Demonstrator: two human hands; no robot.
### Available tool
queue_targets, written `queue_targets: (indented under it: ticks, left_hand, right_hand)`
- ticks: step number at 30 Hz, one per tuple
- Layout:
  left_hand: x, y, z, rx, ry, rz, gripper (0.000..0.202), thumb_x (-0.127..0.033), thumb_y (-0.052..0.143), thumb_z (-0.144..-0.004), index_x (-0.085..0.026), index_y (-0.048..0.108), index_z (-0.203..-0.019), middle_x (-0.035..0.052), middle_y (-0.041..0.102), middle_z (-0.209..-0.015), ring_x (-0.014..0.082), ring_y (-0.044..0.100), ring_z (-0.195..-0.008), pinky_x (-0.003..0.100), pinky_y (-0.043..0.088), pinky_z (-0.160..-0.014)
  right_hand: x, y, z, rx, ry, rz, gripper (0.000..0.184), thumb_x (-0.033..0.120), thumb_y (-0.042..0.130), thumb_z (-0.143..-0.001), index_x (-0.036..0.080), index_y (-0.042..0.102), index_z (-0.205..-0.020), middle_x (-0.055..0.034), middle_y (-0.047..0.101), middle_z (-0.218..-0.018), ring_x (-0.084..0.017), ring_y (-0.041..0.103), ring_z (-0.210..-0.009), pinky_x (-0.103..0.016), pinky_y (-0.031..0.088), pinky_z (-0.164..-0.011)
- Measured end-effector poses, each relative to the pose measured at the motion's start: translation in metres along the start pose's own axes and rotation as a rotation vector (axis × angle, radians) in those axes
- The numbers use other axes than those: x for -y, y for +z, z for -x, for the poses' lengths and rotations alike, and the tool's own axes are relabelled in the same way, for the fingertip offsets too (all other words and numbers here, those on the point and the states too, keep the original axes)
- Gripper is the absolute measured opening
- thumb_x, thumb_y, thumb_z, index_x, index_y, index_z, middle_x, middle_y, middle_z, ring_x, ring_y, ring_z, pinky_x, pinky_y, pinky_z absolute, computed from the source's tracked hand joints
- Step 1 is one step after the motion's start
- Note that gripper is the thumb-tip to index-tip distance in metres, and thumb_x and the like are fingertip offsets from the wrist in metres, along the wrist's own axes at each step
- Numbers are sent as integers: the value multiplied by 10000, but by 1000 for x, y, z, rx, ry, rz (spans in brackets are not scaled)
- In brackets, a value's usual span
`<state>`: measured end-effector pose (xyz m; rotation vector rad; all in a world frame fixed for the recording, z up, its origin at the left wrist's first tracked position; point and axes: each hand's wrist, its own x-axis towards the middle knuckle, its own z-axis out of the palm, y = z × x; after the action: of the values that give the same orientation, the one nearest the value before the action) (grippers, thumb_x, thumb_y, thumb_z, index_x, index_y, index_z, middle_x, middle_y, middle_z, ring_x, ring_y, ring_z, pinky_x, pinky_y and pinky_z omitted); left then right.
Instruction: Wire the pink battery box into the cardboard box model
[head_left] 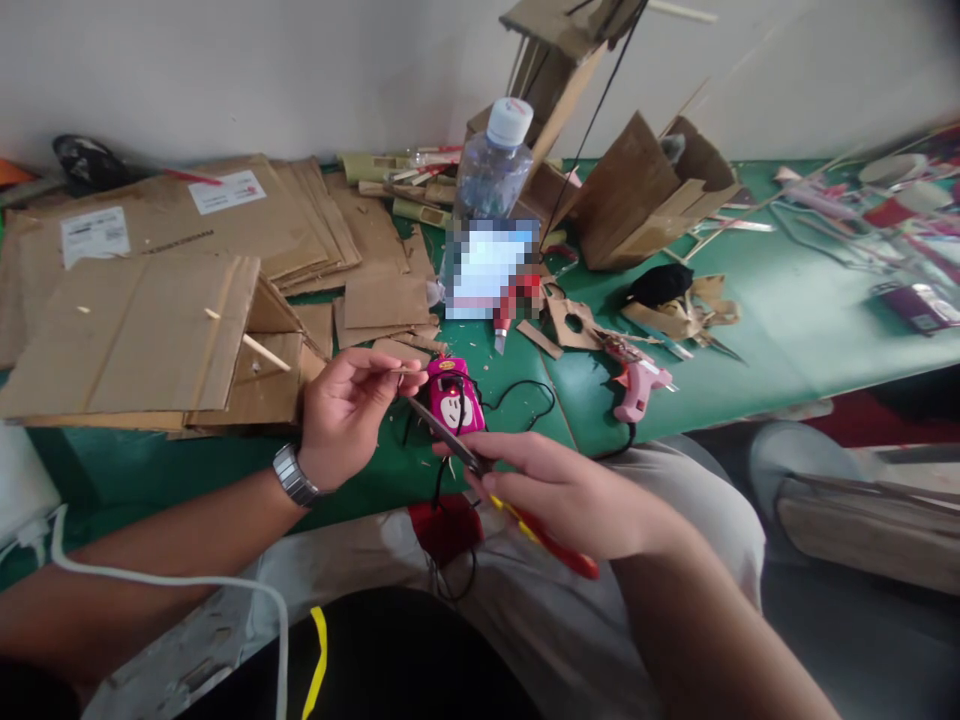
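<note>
My right hand (547, 490) is closed around long-nose pliers (457, 440) with red and yellow handles. Their dark jaws point up and left, toward my left fingertips. My left hand (349, 405), with a metal watch on its wrist, pinches a small thin brownish piece (405, 373) between thumb and fingers; its exact kind is too small to make out. Just beyond the pliers, a pink power socket block (457, 398) lies on the green table, with a black cord across it. Whether the jaws touch the small piece, I cannot tell.
Folded cardboard (127, 340) and a cardboard stack (300, 225) fill the left. A plastic bottle (491, 170), a screen blurred by pixels (484, 265) and a red-handled cutter (502, 325) stand or lie ahead. Rightward are a pink glue gun (637, 385) and a cardboard box (630, 200).
</note>
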<state>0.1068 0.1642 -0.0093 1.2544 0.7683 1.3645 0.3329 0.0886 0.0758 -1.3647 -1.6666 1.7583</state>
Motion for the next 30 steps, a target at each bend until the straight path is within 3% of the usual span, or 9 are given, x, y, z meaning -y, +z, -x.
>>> queue_targets:
  ticks: [2,5,9,14,21,23,26,28,30]
  left_hand:
    - [2,0,-2,-4,-36,36,132,-261,776,-964,-175,687,-1011,78,829,-1045,176,830,-911,291,702,-830]
    - [5,0,-3,32,-35,55,163,-286,805,-939,-178,692,-986,62,786,-1040,167,817,-896,280,689,-803]
    - [4,1,-1,76,-2,48,136,-273,805,-934,-191,706,-978,17,717,-920,124,773,-759,238,656,-705]
    - [0,0,3,148,18,27,56,-193,751,-963,-208,732,-1014,22,692,-950,110,754,-783,230,647,-736]
    - [0,-1,5,181,-7,-6,84,-182,774,-939,-196,759,-1021,42,729,-978,116,765,-844,214,654,-809]
    - [0,-1,6,199,18,-40,81,-193,777,-936,-197,755,-1014,51,736,-973,131,755,-861,234,655,-813]
    - [-3,-2,7,288,95,-150,55,-178,735,-961,-202,758,-1004,68,728,-968,145,731,-899,248,631,-832]
    - [-4,-3,8,360,134,-227,83,-167,701,-979,-211,766,-1007,81,729,-974,158,726,-921,259,614,-835]
    - [-4,-4,9,406,151,-259,102,-175,689,-986,-228,770,-1018,91,741,-987,184,732,-942,290,614,-833]
  right_hand:
    - [-2,-20,11,-43,-21,79,308,308,628,-971,263,796,-1224,-15,720,-816,-181,633,-703,-281,509,-604]
    - [-15,-50,19,-261,-12,324,382,352,603,-988,276,765,-1325,-46,770,-896,-227,684,-743,-340,541,-660]
    - [-46,-74,7,-595,60,845,434,263,496,-975,178,757,-1311,-149,792,-1078,-330,709,-976,-457,529,-881]
    - [-65,-69,-9,-584,182,1085,472,216,464,-954,179,750,-1328,-163,761,-1169,-352,634,-1022,-500,471,-965]
    - [-72,-66,-27,-703,176,1099,441,198,614,-896,184,768,-1309,-181,697,-1218,-355,614,-1046,-513,496,-962]
    - [-67,-66,-30,-756,125,1059,397,226,645,-905,158,770,-1276,-190,700,-1204,-365,627,-1091,-528,506,-984]
    - [-46,-55,-31,-826,-54,875,196,244,624,-957,180,785,-1050,-140,738,-1048,-310,669,-1023,-465,537,-920]
    - [-27,-39,-29,-745,-227,640,139,251,629,-979,198,758,-973,-79,743,-930,-227,679,-854,-369,546,-787]
    - [-11,-21,-27,-528,-347,445,112,256,642,-994,206,739,-967,-47,746,-902,-175,672,-779,-311,539,-717]
